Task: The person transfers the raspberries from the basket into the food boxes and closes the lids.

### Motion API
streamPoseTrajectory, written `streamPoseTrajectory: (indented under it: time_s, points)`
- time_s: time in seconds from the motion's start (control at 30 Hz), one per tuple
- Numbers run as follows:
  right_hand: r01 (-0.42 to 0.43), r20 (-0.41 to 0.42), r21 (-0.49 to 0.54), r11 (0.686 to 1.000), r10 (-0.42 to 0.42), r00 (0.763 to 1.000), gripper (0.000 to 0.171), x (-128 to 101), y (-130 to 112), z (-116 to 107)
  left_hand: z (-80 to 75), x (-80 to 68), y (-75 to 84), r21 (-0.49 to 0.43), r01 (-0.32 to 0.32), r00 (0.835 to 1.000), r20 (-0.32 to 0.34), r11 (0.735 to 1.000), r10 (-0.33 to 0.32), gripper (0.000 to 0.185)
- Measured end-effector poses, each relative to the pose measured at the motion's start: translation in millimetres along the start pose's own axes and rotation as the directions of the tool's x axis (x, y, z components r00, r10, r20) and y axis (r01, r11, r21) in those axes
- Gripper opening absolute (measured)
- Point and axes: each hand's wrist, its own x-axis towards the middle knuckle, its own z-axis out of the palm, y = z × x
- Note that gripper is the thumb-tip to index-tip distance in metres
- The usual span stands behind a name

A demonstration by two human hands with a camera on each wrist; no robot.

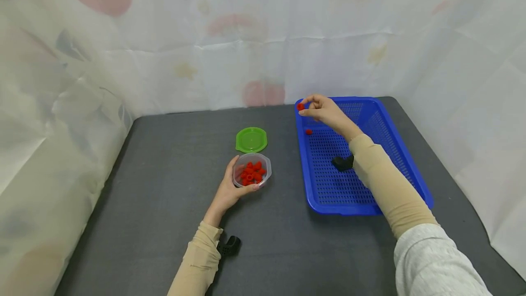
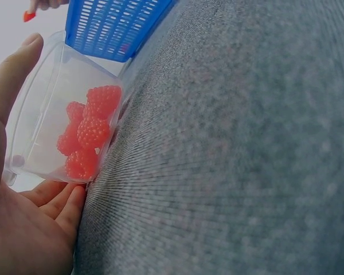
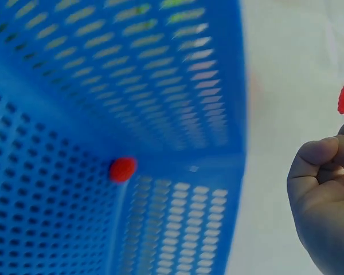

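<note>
Grey worktop (image 1: 164, 223): left hand (image 1: 228, 192) wraps the berry tub (image 1: 251, 171), steadying it; right hand (image 1: 324, 110) fingers pinch a berry (image 1: 300, 106) over the blue basket (image 1: 404, 159).

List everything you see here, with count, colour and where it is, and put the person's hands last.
clear tub: one, see-through plastic, on the grey table, left of the basket
raspberries in the tub: a heap, exact number unclear, red, inside the clear tub
green lid: one, green, flat on the table just behind the tub
blue basket: one, blue perforated plastic, right side of the table
loose raspberry: one, red, on the basket floor near its far left corner
pinched raspberry: one, red, above the basket's far left corner
table: one, dark grey
backdrop sheet: white with faded pink patches, around the table
left hand: grips the clear tub
right hand: pinches a raspberry over the basket
</note>
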Motion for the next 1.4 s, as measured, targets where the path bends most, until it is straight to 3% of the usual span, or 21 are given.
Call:
streamPoseTrajectory:
  time_s: [0.13, 0.4, 0.63, 0.77, 1.0, 1.23, 1.4]
  points:
    - [0.046, 0.024, 0.017, 0.999, -0.046, 0.999, 0.033, 8, -2, 6, 0.0, -2.7, 7.0, -0.011, 0.01, 1.0, 0.007, 1.0, -0.009, 0.103]
    - [0.125, 0.082, 0.037, 0.991, -0.128, 0.988, 0.028, 10, -20, 25, 0.7, 4.0, -11.8, 0.016, -0.021, 0.999, -0.027, 1.0, 0.021, 0.103]
    - [0.169, 0.159, 0.033, 0.985, -0.172, 0.972, 0.026, 13, -29, 42, 1.2, 5.7, -15.0, 0.019, -0.011, 1.0, -0.028, 1.0, 0.011, 0.103]
    - [0.167, 0.214, 0.039, 0.985, -0.171, 0.962, 0.026, 18, -31, 53, 0.4, 5.2, -10.4, 0.007, 0.017, 1.0, -0.014, 1.0, -0.017, 0.103]
    - [0.168, 0.333, 0.051, 0.984, -0.175, 0.926, 0.025, 26, -31, 72, -0.9, -4.7, 13.4, 0.008, 0.016, 1.0, 0.02, 1.0, -0.016, 0.103]
    - [0.173, 0.419, 0.037, 0.984, -0.173, 0.891, 0.025, 34, -25, 87, 0.7, 5.2, -12.6, 0.012, -0.012, 1.0, -0.013, 1.0, 0.012, 0.103]
    - [0.149, 0.465, -0.001, 0.989, -0.131, 0.876, 0.026, 38, -20, 96, 0.8, 6.1, -13.0, 0.013, -0.017, 1.0, -0.016, 1.0, 0.018, 0.102]
